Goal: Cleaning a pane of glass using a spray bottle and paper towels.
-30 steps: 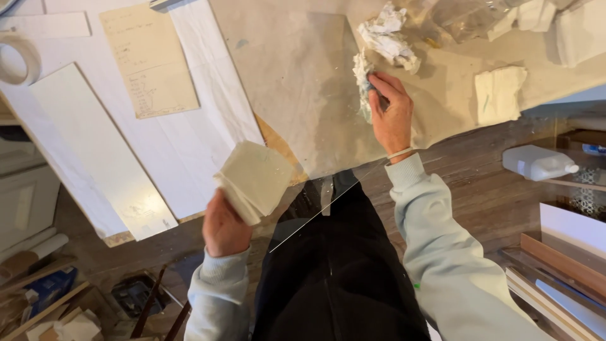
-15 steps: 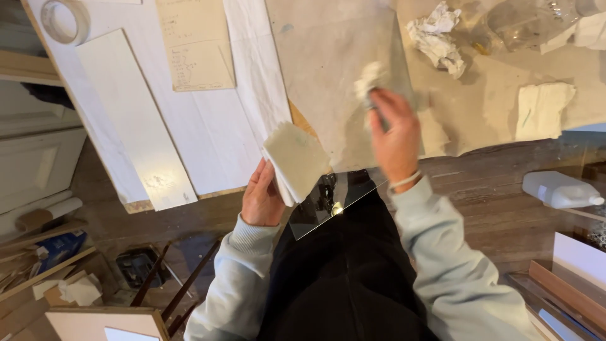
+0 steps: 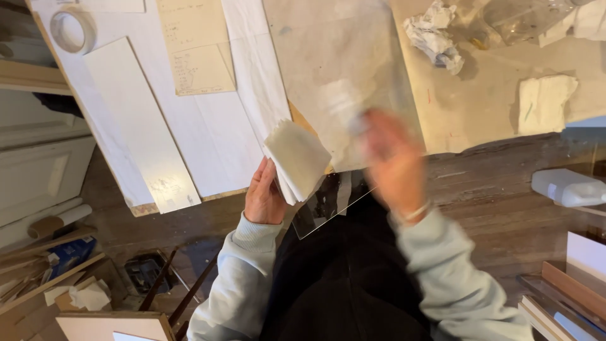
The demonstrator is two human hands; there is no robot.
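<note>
A: What is biggest here?

B: The paper-covered work table. On it lies a large clear glass pane, its near corner overhanging the table edge toward the person, probably so it can be reached.

A: And the hands?

B: The left hand pinches a folded white paper wad beside the pane's left edge, seemingly kept ready. The right hand sits over the pane's near end, motion-blurred; whether its fingers grip anything cannot be told.

A: Smaller things?

B: A crumpled paper ball and a tape roll.
</note>
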